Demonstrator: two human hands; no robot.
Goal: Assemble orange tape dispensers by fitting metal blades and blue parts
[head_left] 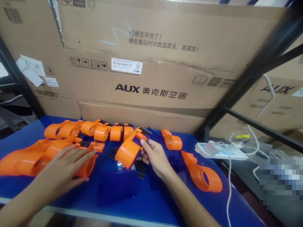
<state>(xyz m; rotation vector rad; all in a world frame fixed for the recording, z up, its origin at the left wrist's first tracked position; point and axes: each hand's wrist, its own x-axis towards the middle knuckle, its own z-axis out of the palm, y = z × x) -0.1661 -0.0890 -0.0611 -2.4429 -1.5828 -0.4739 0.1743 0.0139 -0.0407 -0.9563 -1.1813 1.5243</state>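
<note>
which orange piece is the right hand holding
The centre orange piece, tilted in the right hand; the others sit on the blue table in rows behind and left, or apart at right.

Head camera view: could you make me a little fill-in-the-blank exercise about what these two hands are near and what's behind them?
1. The right hand grips a curved part whose main colour is ____.
2. The left hand is at a row of similar parts, on a table coloured ____.
3. On the large cardboard box directly behind the table, the big Latin letters spell ____.

Missing words: orange; blue; AUX.
</note>
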